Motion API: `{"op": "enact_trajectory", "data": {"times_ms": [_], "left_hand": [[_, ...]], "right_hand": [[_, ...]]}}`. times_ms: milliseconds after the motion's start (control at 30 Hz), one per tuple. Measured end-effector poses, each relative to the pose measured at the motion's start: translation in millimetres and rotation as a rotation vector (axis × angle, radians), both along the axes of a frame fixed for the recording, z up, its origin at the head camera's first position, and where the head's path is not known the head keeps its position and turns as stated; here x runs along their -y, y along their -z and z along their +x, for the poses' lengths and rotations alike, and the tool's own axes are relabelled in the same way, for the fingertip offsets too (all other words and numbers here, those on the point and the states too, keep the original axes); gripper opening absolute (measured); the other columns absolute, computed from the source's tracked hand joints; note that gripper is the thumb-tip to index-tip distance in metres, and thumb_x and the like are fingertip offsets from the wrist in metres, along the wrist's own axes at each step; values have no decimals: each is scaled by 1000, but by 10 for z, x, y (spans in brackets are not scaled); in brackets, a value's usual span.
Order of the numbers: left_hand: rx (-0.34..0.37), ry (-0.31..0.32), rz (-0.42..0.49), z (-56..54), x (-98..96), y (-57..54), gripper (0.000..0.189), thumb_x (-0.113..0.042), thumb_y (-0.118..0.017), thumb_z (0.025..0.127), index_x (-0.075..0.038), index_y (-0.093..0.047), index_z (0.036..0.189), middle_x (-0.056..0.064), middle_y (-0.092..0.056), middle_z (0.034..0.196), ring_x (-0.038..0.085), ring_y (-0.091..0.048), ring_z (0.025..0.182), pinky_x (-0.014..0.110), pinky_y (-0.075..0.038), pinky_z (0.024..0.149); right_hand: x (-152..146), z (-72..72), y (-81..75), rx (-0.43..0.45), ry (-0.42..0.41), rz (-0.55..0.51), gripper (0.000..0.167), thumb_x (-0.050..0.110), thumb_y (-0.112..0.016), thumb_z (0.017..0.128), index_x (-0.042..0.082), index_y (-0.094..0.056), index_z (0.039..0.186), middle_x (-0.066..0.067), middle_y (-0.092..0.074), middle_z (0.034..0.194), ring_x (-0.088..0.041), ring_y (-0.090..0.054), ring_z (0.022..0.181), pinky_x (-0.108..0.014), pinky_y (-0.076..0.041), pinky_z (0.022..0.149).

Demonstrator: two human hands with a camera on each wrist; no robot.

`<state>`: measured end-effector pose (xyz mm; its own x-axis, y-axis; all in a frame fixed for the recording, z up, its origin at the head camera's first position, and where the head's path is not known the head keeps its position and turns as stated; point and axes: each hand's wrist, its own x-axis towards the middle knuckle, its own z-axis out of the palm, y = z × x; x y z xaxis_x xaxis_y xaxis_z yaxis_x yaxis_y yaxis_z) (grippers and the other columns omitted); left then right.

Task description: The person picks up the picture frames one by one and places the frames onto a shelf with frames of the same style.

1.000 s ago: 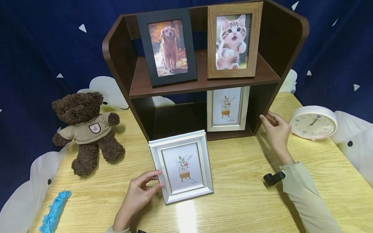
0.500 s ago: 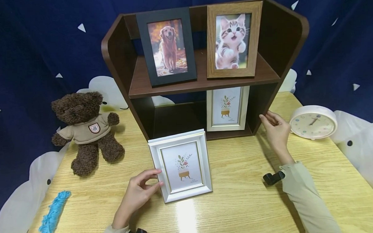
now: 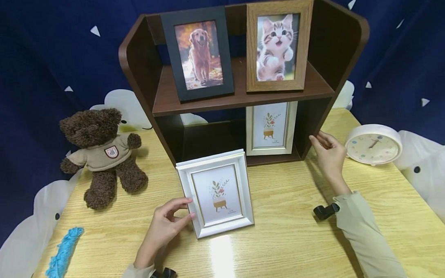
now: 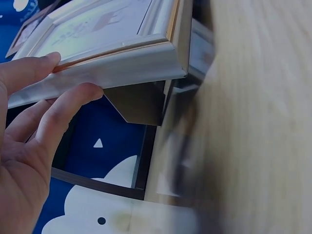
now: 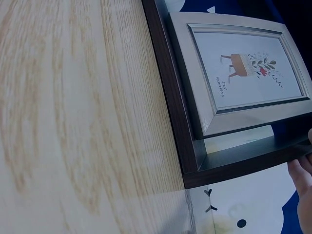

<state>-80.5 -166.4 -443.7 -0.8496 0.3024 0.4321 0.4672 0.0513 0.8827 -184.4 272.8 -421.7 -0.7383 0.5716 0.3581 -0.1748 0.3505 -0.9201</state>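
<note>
My left hand (image 3: 164,225) pinches the left edge of a white picture frame (image 3: 248,195), thumb on the front and fingers behind. The frame holds a potted-plant print and stands in front of the dark brown shelf (image 3: 192,109). In the left wrist view, a support flap (image 4: 139,105) shows behind it; whether its bottom edge touches the table I cannot tell. My right hand (image 3: 330,155) grips the front edge of the shelf's right side panel. Inside the lower compartment, at the right, a cream picture frame (image 5: 214,124) with a similar print stands upright.
On the upper shelf stand a black frame (image 3: 225,53) with a dog photo and a wooden frame (image 3: 253,52) with a kitten photo. A brown teddy bear (image 3: 105,157) and a blue yarn bundle (image 3: 64,255) lie left; a white clock (image 3: 373,145) stands right.
My left hand has shifted the white frame slightly toward the shelf. The right hand keeps its place on the side panel. The head view has tilted very slightly.
</note>
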Motion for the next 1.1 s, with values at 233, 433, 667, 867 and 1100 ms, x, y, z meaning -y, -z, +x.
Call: {"op": "enact_trajectory", "data": {"times_ms": [233, 433, 667, 867, 1100], "left_hand": [[-11, 4, 6, -52, 19, -61, 40, 20, -70, 70, 10, -61, 108, -12, -65, 109, 2, -63, 94, 25, -59, 62], [-31, 3, 10, -105, 32, -82, 42, 23, -69, 69, 10, -61, 108, -15, -64, 109, 1, -62, 93, 23, -59, 61], [-26, -25, -16, -191, 42, -164, 40, 20, -71, 70, 11, -61, 107, -15, -65, 108, 2, -63, 91, 23, -59, 59], [-10, -78, -52, -288, 48, -213, 39, 16, -73, 70, 9, -63, 107, -14, -66, 107, 4, -63, 90, 26, -59, 61], [-12, -69, -48, -416, 31, -252, 39, 16, -72, 72, 10, -61, 108, -17, -65, 108, 2, -63, 91, 23, -59, 62]], "right_hand": [[-12, -8, 15, -17, -24, -32, 34, 9, -74, 83, -7, -67, 111, 23, -65, 84, 13, -60, 78, -6, -51, 74], [-20, 0, 16, 4, -18, -3, 33, 12, -74, 83, -4, -67, 112, 13, -68, 93, 15, -59, 78, -6, -51, 74], [-18, -8, 5, 11, -18, -15, 34, 8, -73, 83, -8, -65, 112, 8, -69, 96, 15, -59, 78, -5, -51, 74], [-19, -12, 5, 13, -19, -15, 34, 8, -73, 83, -7, -66, 112, 0, -70, 100, 15, -59, 78, -6, -51, 75], [56, 66, -109, -5, -30, -32, 32, 5, -72, 83, -9, -66, 111, -1, -69, 99, 15, -59, 76, -6, -51, 75]]}}
